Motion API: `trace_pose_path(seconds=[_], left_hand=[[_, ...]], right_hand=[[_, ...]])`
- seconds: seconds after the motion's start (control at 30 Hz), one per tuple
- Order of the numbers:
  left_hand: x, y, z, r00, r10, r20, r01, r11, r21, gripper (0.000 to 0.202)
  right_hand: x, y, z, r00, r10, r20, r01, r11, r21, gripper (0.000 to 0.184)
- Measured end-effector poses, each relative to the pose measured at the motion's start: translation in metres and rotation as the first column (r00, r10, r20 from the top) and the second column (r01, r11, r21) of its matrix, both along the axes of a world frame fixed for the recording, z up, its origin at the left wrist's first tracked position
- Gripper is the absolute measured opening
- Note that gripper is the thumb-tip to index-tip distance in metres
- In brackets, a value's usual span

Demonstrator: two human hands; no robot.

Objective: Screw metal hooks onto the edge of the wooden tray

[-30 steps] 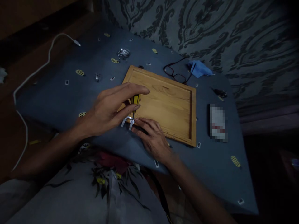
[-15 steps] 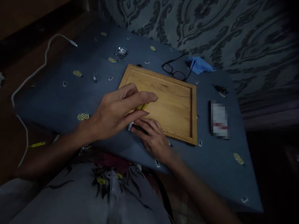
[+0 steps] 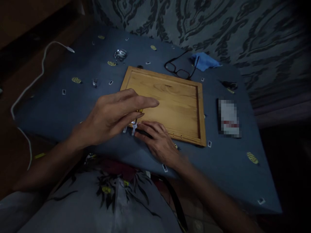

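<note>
A shallow wooden tray-like panel [image 3: 170,100] with a raised rim lies flat on the cloth-covered table. Over its near left corner is my left hand [image 3: 114,113], closed around a small yellow screwdriver [image 3: 140,110] that is mostly hidden by the fingers. Its thin dark shaft points down at a metal hinge [image 3: 134,128] on the panel's near edge. My right hand [image 3: 159,142] grips that same edge just right of the hinge, fingers on top and thumb in front. Something dark shows between thumb and fingers; I cannot make it out.
Beyond the panel lie eyeglasses [image 3: 181,72] and a blue cloth [image 3: 205,61]. A blurred-out pack [image 3: 229,118] and a small dark object [image 3: 229,85] are at right. Shiny metal pieces [image 3: 120,55], another metal piece [image 3: 95,83] and a white cable [image 3: 43,64] are at left.
My left hand has shifted slightly left, and more of the metal hinge shows now. The right hand keeps its hold on the panel edge. The view has moved a little.
</note>
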State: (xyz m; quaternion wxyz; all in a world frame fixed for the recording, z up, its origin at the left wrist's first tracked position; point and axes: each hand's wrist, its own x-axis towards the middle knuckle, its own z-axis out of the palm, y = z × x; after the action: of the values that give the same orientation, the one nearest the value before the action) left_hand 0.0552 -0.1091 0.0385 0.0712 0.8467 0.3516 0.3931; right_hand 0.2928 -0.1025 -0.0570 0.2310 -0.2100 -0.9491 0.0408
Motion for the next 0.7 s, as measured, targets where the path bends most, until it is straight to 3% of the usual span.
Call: trace_pose_path(seconds=[0.23,0.47,0.7], left_hand=[[-0.005,-0.01,0.001,0.97,0.091,0.225,-0.067,0.991,-0.115,0.042],[-0.003,-0.009,-0.002,0.993,0.111,0.049,-0.111,0.994,-0.009,0.037],[-0.001,-0.006,-0.005,0.994,0.109,0.019,-0.11,0.994,0.018,0.036]], right_hand=[[0.0,0.0,0.0,1.0,-0.002,0.018,0.002,1.0,-0.02,0.033],[0.001,0.0,0.0,1.0,-0.003,0.028,0.004,0.998,-0.055,0.034],[0.0,-0.001,0.001,0.999,-0.014,0.038,0.015,0.999,-0.035,0.033]])
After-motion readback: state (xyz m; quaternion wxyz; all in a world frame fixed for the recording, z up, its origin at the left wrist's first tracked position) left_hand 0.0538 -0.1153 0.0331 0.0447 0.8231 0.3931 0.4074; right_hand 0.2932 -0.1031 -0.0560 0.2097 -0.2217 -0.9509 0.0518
